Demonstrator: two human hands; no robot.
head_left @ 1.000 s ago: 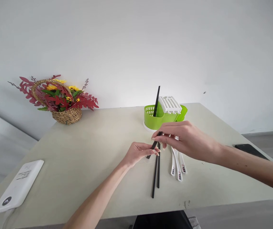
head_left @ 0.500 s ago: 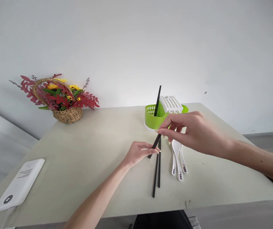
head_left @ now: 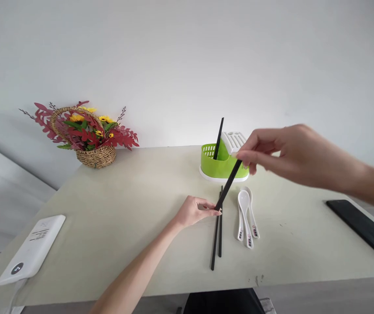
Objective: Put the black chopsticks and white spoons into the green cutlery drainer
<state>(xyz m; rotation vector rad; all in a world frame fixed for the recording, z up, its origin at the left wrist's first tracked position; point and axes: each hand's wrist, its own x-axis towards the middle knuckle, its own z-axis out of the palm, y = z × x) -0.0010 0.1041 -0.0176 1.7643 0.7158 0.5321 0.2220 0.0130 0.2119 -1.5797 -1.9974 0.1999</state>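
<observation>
My right hand pinches the upper end of black chopsticks, which slant down to the left. Their lower end lies between the thumb and fingers of my left hand. Beneath them, two more black chopsticks rest on the table. Beyond stands a green cutlery holder with a white slotted top and a white base; black chopsticks lean upright in its left compartment. White spoons with patterned handle ends lie together right of the loose chopsticks.
A wicker basket of red leaves and sunflowers stands at the back left by the wall. A white device with a cable lies at the left edge. A black phone lies at the right.
My right hand has risen to the right, and the held chopsticks show more length between my hands. My left hand stays nearly in place. The phone has come into fuller view.
</observation>
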